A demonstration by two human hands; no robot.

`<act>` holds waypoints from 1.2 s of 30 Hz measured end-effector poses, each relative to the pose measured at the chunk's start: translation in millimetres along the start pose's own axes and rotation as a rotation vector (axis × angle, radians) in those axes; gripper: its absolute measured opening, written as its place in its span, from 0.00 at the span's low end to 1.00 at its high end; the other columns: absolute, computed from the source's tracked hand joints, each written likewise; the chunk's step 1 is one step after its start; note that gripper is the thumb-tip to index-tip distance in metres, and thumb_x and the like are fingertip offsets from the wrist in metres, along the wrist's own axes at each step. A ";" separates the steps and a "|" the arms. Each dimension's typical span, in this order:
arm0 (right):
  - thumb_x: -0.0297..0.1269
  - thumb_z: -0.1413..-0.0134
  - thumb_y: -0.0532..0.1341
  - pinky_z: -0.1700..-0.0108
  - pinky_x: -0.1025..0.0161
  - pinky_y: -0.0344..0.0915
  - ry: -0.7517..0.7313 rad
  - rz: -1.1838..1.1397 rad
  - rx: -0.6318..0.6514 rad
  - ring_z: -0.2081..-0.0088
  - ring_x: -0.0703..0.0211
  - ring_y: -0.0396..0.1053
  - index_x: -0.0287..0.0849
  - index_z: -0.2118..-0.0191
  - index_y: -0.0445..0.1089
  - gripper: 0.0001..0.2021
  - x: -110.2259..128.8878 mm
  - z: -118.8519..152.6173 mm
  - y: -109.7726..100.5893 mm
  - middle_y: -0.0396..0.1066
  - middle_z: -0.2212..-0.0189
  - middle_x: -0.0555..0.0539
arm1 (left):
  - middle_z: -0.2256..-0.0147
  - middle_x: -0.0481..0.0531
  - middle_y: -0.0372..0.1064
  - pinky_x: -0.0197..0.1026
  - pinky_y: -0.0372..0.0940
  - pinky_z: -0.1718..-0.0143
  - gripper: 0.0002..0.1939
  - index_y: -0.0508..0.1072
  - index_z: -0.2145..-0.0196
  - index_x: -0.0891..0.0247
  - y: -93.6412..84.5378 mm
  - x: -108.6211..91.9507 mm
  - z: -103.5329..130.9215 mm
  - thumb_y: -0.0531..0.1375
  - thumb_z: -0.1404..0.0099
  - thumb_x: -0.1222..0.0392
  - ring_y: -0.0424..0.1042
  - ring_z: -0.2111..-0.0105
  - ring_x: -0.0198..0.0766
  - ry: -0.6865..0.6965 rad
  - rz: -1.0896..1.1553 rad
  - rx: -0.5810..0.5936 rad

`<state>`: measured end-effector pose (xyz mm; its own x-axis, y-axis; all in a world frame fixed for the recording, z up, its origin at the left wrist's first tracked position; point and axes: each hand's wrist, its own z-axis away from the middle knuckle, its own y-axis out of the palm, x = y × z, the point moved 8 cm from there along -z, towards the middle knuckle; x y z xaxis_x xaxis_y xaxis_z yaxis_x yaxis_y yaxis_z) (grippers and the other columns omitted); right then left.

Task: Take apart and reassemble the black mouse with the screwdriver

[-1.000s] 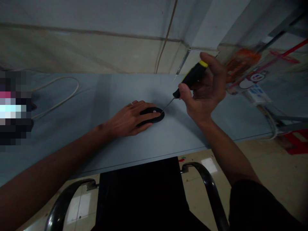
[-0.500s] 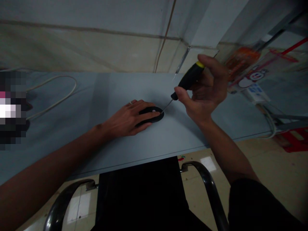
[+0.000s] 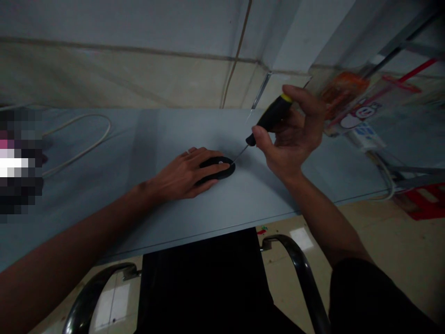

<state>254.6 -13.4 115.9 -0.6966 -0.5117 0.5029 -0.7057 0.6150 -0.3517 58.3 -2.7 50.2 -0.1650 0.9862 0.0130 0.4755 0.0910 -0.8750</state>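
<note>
A black computer mouse (image 3: 226, 172) lies on the grey-blue table. My left hand (image 3: 187, 172) rests over it, fingers wrapped along its sides and one finger stretched across its top face, where a small pale spot shows. In my right hand (image 3: 297, 139) is a screwdriver (image 3: 274, 114) with a black handle and a yellow band near its end. The handle slants between thumb and index finger. Its thin shaft points down to the left, and the tip meets the mouse's right end near my left fingertip. Whether the tip sits in a screw is too small to tell.
A pale cable (image 3: 110, 125) loops at the table's left, beside a pixelated dark patch. To the right stand a clear cup (image 3: 375, 104) with a red straw, an orange package (image 3: 344, 93) and a white box (image 3: 366, 137). A red crate (image 3: 422, 202) is on the floor.
The view has shifted slightly. My left hand stays on the mouse, and the screwdriver in my right hand keeps its tip at the mouse's right end.
</note>
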 end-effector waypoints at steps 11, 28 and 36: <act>0.62 0.38 0.61 0.60 0.50 0.79 0.025 0.044 0.061 0.46 0.42 0.75 0.60 0.28 0.51 0.38 -4.8 2.6 5.9 0.62 0.33 0.40 | 0.38 0.60 0.68 0.55 0.73 0.45 0.20 0.67 0.36 0.59 -2.0 -1.7 -1.0 0.55 0.21 0.54 0.73 0.46 0.48 0.017 -0.027 -0.014; 0.65 0.44 0.65 0.71 0.53 0.75 -0.344 -0.344 -0.145 0.68 0.54 0.74 0.57 0.56 0.72 0.21 15.8 -15.0 -19.8 0.66 0.67 0.50 | 0.39 0.59 0.69 0.51 0.72 0.48 0.20 0.68 0.36 0.57 3.7 -0.2 -4.1 0.53 0.21 0.51 0.73 0.46 0.47 0.011 -0.054 0.004; 0.53 0.49 0.74 0.74 0.58 0.76 -0.438 -0.524 -0.111 0.71 0.58 0.73 0.60 0.55 0.77 0.16 14.7 -23.9 -16.0 0.67 0.70 0.53 | 0.41 0.57 0.70 0.50 0.71 0.47 0.21 0.69 0.37 0.56 7.2 2.1 -5.1 0.54 0.21 0.48 0.74 0.47 0.46 0.000 -0.092 0.025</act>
<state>258.8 -16.4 147.8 -0.2721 -0.9387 0.2114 -0.9622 0.2666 -0.0550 65.8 0.6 46.4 -0.2070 0.9738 0.0942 0.4361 0.1780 -0.8821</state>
